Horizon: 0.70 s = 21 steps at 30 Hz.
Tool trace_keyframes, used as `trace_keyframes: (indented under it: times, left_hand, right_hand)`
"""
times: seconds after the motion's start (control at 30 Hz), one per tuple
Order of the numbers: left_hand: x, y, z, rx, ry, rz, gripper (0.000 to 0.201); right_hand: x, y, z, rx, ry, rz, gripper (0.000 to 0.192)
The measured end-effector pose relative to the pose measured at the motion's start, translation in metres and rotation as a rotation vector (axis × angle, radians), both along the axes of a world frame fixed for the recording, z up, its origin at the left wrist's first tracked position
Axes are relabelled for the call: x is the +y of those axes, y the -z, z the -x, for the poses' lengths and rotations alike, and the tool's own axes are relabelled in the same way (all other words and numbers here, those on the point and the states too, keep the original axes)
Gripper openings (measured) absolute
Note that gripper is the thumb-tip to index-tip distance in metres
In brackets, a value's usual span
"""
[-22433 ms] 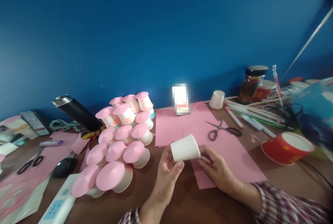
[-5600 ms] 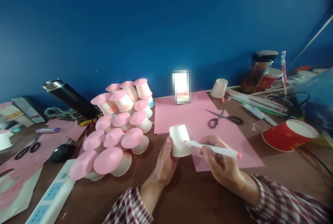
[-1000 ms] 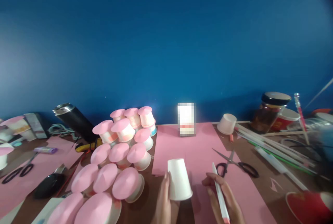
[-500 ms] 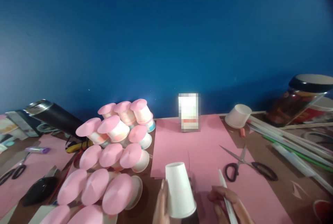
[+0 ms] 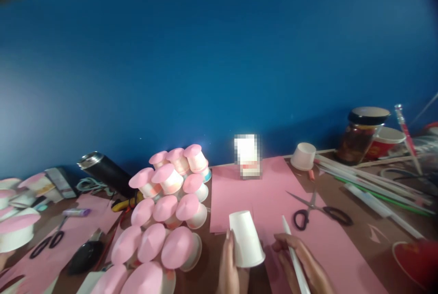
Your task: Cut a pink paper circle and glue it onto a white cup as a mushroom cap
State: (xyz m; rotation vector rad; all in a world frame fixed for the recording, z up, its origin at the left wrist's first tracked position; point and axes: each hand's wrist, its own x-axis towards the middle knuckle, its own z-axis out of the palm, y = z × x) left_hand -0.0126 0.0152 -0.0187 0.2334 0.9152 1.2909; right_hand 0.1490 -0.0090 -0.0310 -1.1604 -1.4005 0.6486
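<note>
My left hand (image 5: 230,262) is wrapped around a plain white paper cup (image 5: 247,239), held upside down and slightly tilted, with its wide rim toward me. My right hand (image 5: 297,257) grips a slim white pen (image 5: 294,253), its tapered tip pointing up and away. The pen and the cup are apart. Beneath both hands lies pink paper (image 5: 273,193). Black-handled scissors (image 5: 313,209) rest opened on the paper, just beyond my right hand.
Several cups with pink cone tops (image 5: 178,247) stand grouped at left. Beyond them are a black bottle (image 5: 106,173), a second pair of scissors (image 5: 48,244) and a purple tube (image 5: 75,212). At right are a white cup (image 5: 303,156), long sticks (image 5: 362,180), a jar (image 5: 361,136) and a red cup (image 5: 415,262).
The view has swung left and tilted, bringing more of the left side into sight. My left hand still holds the cup, now slightly raised and more tilted; the pen stays in my right hand.
</note>
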Motion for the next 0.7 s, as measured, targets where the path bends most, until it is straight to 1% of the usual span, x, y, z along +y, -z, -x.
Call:
trace_keyframes:
  times: [0.07, 0.2, 0.33, 0.43, 0.6, 0.7]
  left_hand:
    - [0.001, 0.001, 0.002, -0.003, 0.004, 0.006, 0.034]
    - [0.005, 0.005, 0.002, -0.063, 0.062, 0.022, 0.039]
    - [0.004, 0.006, -0.002, -0.075, 0.045, 0.009, 0.047]
    - [0.002, 0.002, -0.004, -0.094, 0.033, -0.009, 0.048]
    - [0.000, -0.008, -0.004, -0.113, 0.033, -0.064, 0.046]
    - [-0.001, -0.012, -0.005, -0.075, -0.012, -0.103, 0.040]
  right_hand:
    - [0.000, -0.004, 0.001, -0.015, 0.026, 0.007, 0.039]
    - [-0.001, -0.012, 0.003, -0.089, 0.062, 0.044, 0.030]
    - [-0.001, -0.016, 0.003, -0.134, -0.002, -0.015, 0.028]
    - [0.002, -0.010, 0.001, -0.154, -0.041, -0.065, 0.029]
    - [0.004, 0.006, -0.002, -0.194, -0.123, -0.088, 0.039]
    - [0.005, 0.007, 0.000, -0.169, -0.137, -0.075, 0.036]
